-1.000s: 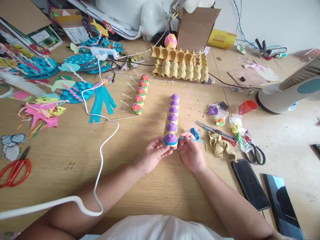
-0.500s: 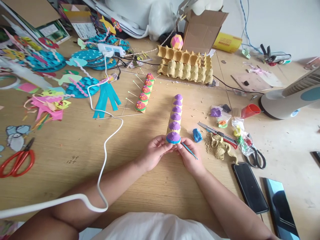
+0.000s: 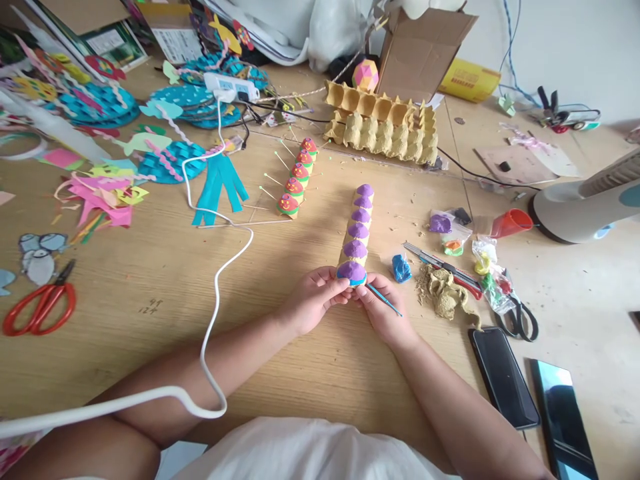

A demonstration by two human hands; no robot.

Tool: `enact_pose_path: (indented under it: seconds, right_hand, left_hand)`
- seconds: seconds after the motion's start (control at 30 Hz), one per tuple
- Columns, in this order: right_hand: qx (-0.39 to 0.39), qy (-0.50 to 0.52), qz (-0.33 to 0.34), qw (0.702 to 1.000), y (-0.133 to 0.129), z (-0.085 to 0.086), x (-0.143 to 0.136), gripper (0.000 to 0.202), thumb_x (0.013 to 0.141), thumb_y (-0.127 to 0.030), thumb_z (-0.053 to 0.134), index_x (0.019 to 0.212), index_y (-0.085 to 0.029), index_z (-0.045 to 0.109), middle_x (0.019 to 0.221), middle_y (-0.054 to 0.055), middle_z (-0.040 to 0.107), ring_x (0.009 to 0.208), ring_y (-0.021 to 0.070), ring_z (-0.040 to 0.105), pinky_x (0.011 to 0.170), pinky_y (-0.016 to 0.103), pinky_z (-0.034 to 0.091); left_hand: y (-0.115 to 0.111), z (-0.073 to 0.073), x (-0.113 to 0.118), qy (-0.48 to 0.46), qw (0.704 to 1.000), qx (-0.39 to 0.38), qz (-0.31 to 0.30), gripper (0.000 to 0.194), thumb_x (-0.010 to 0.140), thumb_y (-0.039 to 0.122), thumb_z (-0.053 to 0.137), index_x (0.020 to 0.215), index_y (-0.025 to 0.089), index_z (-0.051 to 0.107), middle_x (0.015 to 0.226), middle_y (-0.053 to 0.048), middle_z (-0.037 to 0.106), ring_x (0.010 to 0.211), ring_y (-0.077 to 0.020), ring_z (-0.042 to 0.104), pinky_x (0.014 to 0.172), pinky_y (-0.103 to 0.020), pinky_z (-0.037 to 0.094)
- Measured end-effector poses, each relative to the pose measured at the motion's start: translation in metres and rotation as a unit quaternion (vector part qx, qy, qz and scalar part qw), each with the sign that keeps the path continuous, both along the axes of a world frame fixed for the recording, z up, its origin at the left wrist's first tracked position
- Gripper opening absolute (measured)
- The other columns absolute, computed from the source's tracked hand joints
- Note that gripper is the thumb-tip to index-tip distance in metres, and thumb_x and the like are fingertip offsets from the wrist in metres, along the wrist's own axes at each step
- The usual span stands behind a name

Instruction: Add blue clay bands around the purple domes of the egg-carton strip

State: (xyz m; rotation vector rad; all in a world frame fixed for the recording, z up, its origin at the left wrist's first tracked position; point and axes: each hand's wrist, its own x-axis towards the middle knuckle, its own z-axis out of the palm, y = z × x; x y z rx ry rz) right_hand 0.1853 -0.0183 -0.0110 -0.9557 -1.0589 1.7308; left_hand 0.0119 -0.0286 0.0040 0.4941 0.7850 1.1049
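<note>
Six purple caps [image 3: 358,230] in a row along the egg-carton strip [image 3: 344,255], placed mid-tabletop [image 3: 250,267] and running away from the near, blue-banded end. Pinching that end at its left side with the left hand [image 3: 313,300], thumb against the blue band. Steadying the right side with the right hand [image 3: 385,310], thumb and fingertips drawn together at the edge, with a thin blue stick [image 3: 385,300] clamped in the same grip and slanting across the palm side. Farther off to the left, a red-and-green egg-carton caterpillar [image 3: 300,172] with pale-tipped pins; beyond, cardboard egg cartons [image 3: 385,137]. Just right of the hands, wrapped blue clay [image 3: 401,268], then a utility knife [image 3: 440,267] touching a tan lump [image 3: 446,299], and black-handled scissors [image 3: 523,320]. Nearer, a black smartphone [image 3: 504,377] beside a dark glossy slab [image 3: 565,420]. On the left, turquoise paper strips [image 3: 215,190], red-handled scissors [image 3: 44,310] and a white cable [image 3: 217,287] looping over the left forearm [image 3: 240,333].
</note>
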Motion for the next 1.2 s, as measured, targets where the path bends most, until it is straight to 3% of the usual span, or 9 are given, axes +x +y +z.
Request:
enact_pose_path:
  seconds: [0.27,0.47,0.93,1.2]
  right_hand:
    - [-0.009,0.011,0.009,1.000,0.0017,-0.0026,0.0024,0.017,0.086,-0.038,0.080,0.094,-0.025,0.072,0.085,-0.001,0.071,0.075,0.0131,0.061,0.075,0.028,0.051]
    - [-0.016,0.022,0.014,1.000,0.0030,-0.0007,0.0029,0.017,0.086,-0.039,0.080,0.095,-0.025,0.073,0.085,-0.001,0.071,0.076,0.0128,0.062,0.077,0.027,0.051]
    - [-0.020,0.036,0.029,0.999,0.0036,0.0016,0.0025,0.018,0.086,-0.039,0.081,0.094,-0.025,0.073,0.085,-0.002,0.071,0.078,0.0124,0.062,0.079,0.026,0.051]
    - [-0.014,0.032,0.026,0.999,0.0036,-0.0019,0.0035,0.018,0.087,-0.040,0.080,0.095,-0.025,0.073,0.087,-0.001,0.072,0.080,0.0136,0.063,0.080,0.029,0.051]
  left_hand:
    - [0.0001,-0.0015,-0.0004,-0.017,1.000,-0.002,0.003,0.027,0.072,0.034,0.090,0.084,0.016,0.074,0.080,-0.002,0.076,0.072,-0.0101,0.066,0.071,-0.023,0.051]
    - [0.0002,0.0020,-0.0017,-0.041,0.999,-0.002,-0.005,0.034,0.073,0.044,0.088,0.083,0.014,0.075,0.080,-0.004,0.075,0.075,-0.0112,0.068,0.072,-0.023,0.054]
    - [-0.0005,-0.0007,0.0001,-0.011,1.000,0.013,0.015,0.033,0.067,0.041,0.093,0.082,0.016,0.077,0.078,-0.003,0.077,0.073,-0.0116,0.071,0.071,-0.023,0.056]
    - [-0.0009,-0.0035,-0.0002,0.019,0.999,0.041,0.015,0.031,0.075,0.044,0.087,0.085,0.016,0.078,0.081,-0.004,0.077,0.076,-0.0130,0.071,0.070,-0.024,0.057]
